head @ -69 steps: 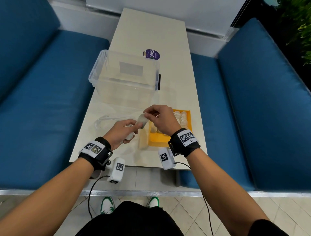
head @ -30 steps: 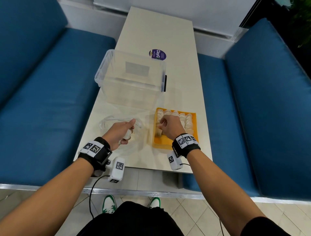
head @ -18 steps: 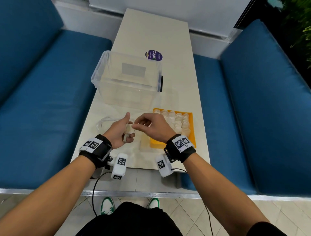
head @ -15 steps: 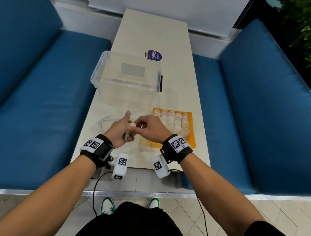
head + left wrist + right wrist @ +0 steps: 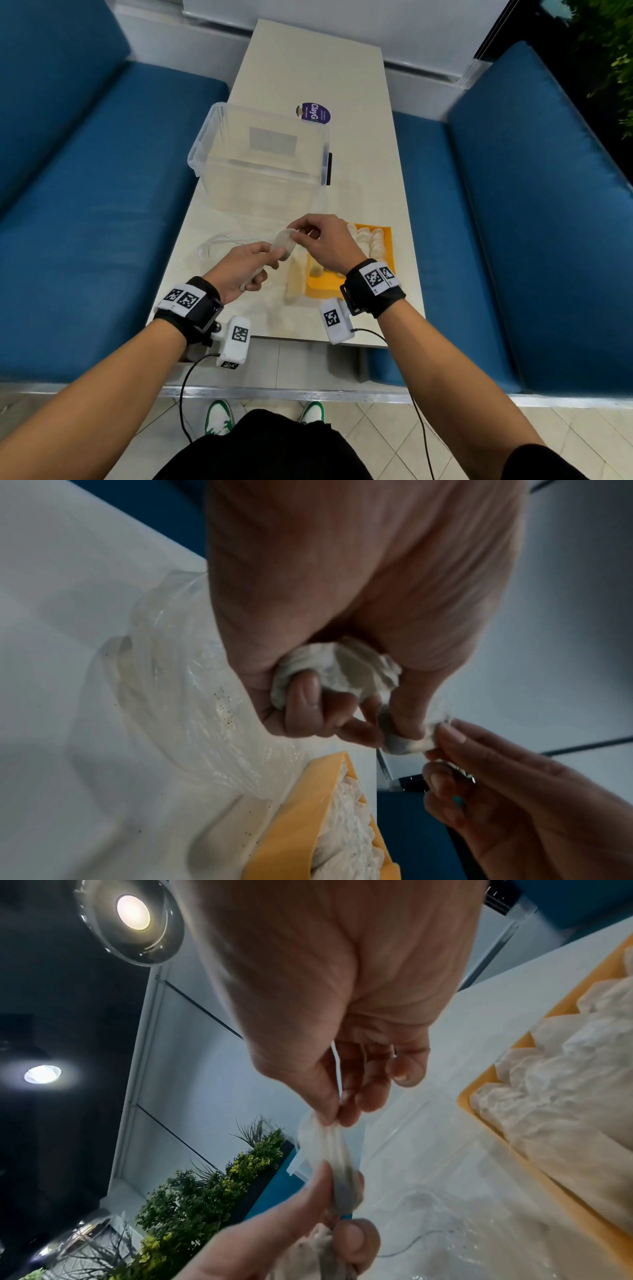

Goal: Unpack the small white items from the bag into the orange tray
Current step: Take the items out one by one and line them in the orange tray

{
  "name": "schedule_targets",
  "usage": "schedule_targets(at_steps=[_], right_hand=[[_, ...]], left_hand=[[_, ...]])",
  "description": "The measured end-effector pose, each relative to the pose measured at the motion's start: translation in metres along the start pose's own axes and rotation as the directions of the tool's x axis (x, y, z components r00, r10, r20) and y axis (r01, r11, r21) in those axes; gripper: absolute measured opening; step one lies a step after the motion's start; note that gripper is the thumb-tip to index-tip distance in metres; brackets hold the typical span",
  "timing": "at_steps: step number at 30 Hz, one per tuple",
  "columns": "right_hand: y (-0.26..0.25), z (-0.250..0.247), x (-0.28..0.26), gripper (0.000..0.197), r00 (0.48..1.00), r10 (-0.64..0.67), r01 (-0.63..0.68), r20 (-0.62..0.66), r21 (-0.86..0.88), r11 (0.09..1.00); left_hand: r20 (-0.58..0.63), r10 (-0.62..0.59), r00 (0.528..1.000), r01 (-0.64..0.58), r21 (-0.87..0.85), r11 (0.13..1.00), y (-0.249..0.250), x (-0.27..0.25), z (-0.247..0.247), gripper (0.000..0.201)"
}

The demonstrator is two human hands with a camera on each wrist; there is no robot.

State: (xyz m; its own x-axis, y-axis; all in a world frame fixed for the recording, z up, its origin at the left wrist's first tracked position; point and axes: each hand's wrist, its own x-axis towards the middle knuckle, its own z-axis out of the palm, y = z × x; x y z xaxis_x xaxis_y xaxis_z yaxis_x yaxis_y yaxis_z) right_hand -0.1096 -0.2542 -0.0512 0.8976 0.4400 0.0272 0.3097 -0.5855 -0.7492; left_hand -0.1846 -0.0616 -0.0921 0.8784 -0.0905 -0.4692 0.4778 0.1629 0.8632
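Note:
My left hand (image 5: 274, 255) grips a bunch of small white items (image 5: 335, 669) in its palm, above the table's near end. Its thumb and a finger also hold the lower end of one more white item (image 5: 282, 241). My right hand (image 5: 296, 233) pinches the upper end of that item (image 5: 325, 1148) between thumb and forefinger. The orange tray (image 5: 388, 246) lies just to the right, partly behind my right hand, with several white items (image 5: 368, 240) in rows inside. The clear bag (image 5: 215, 243) lies flat on the table left of my hands.
A clear plastic bin (image 5: 260, 157) stands on the table beyond my hands, with a round purple sticker (image 5: 313, 113) behind it. Blue bench seats (image 5: 102, 205) flank the narrow table. The table's near edge (image 5: 284, 337) is just under my wrists.
After placing an item in the tray, my right hand returned to my left hand and pinched a white item there. It has now moved up and right, drawing that item's end along.

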Motion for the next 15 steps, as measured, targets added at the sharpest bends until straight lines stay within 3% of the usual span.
schedule_targets(at_steps=[4,11,15], right_hand=[[0.0,-0.006,0.0,0.007,1.0,-0.006,0.006,0.013,-0.03,1.0],[0.023,-0.037,-0.002,0.008,0.999,0.049,-0.049,-0.015,-0.054,0.997],[0.052,-0.043,-0.009,0.006,0.991,0.133,-0.13,0.011,-0.171,0.977]], left_hand=[[-0.04,0.026,0.999,-0.022,0.082,0.996,-0.001,0.0,0.005,0.037],[-0.111,-0.014,0.994,0.027,0.115,0.993,-0.005,0.006,0.01,0.036],[-0.151,-0.043,0.988,0.061,0.117,0.991,-0.008,0.008,0.005,0.034]])
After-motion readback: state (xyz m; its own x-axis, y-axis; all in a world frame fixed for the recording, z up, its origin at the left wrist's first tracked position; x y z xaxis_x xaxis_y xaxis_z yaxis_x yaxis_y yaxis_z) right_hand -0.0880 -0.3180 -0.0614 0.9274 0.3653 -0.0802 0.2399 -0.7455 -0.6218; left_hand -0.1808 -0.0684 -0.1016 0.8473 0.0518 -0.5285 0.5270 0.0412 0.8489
